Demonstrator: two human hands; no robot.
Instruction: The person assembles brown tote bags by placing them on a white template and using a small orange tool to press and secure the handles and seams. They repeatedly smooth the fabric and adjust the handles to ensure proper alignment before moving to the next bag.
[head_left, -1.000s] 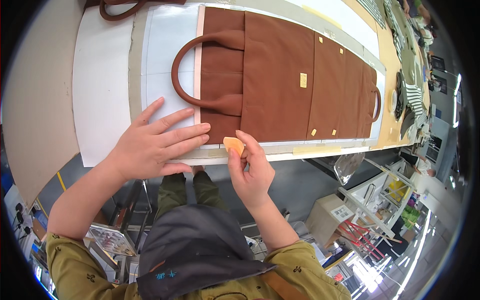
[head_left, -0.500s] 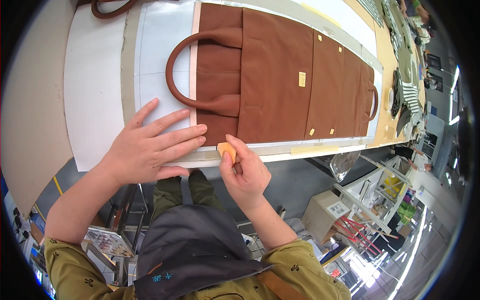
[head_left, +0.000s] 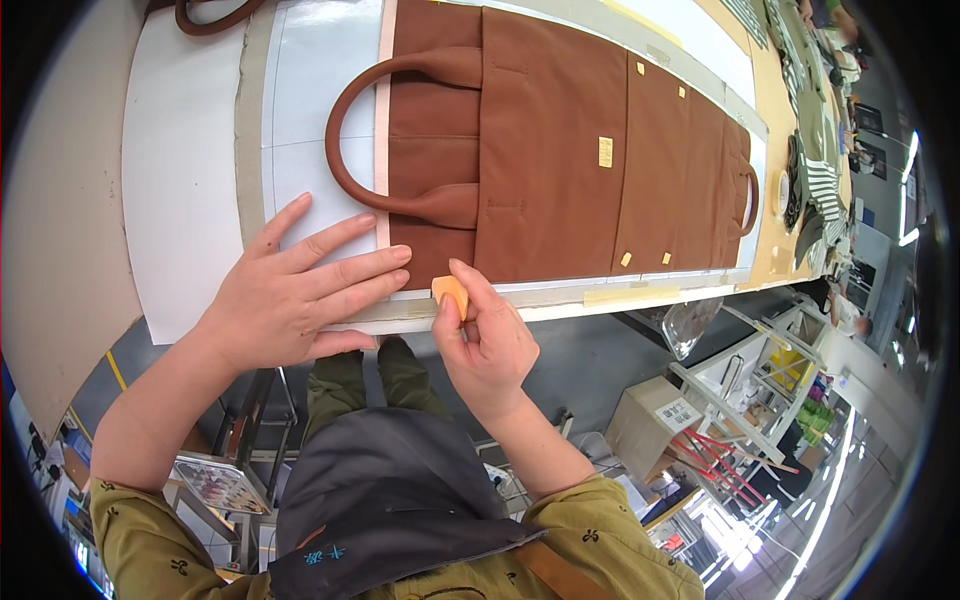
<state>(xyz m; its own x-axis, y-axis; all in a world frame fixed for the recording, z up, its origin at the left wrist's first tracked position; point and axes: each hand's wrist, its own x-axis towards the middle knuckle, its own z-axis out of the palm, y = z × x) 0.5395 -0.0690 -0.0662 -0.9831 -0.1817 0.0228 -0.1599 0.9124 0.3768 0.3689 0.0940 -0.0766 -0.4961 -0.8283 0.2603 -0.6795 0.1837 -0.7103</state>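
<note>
A brown leather bag panel (head_left: 555, 150) lies flat on the table, with a looped handle (head_left: 345, 140) toward its left end. A narrow pale pink strip (head_left: 383, 100) runs along that left edge. My left hand (head_left: 295, 285) is spread palm down, its fingertips resting on the panel's near left corner and the strip. Beside that corner, my right hand (head_left: 490, 345) pinches a small orange block (head_left: 450, 292) between thumb and index finger. The block is at the panel's near edge; whether it touches the leather, I cannot tell.
Small yellow tape pieces (head_left: 605, 152) dot the panel. White sheets and grey board (head_left: 180, 180) lie under and left of it. Another brown handle (head_left: 215, 18) shows at the top left. Striped fabric (head_left: 823, 185) lies at the far right. A cardboard box (head_left: 645, 425) stands below the table.
The panel and the boards under it appear shifted very slightly left and up in view. My right hand with the orange block has moved slightly up and left; my left hand stays nearly in place.
</note>
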